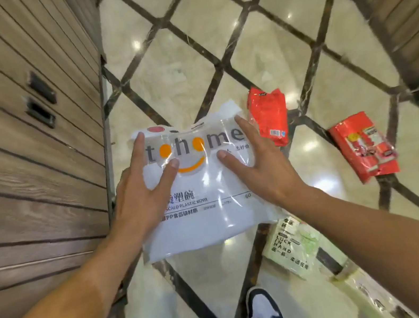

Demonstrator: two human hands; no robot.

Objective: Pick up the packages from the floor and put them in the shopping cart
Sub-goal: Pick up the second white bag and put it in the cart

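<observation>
The clear bag of plastic bowls [201, 182], printed with an orange smile, sits between the two hands, apparently lifted off the marble floor [208, 32], though how far I can't tell. It looks light and bulky; the glossy film is likely slippery and crinkles under pressure, and the stacked bowls inside probably give it some stiffness. Holding it by both sides, as here, seems the safest way to stop it sliding.

The left hand [140, 187] presses flat on the bag's left side, fingers spread, thumb on the front. The right hand [262, 160] mirrors it on the right side. Both arms reach forward and down, forearms bare.

Just beyond the right hand lies a red packet [269, 116]; further right, a second red packet [363, 147]. Under the right forearm lies a pale green pack of cups [292, 248]. The wooden panelling [17, 136] stands beside the left hand. I see no shopping cart.
</observation>
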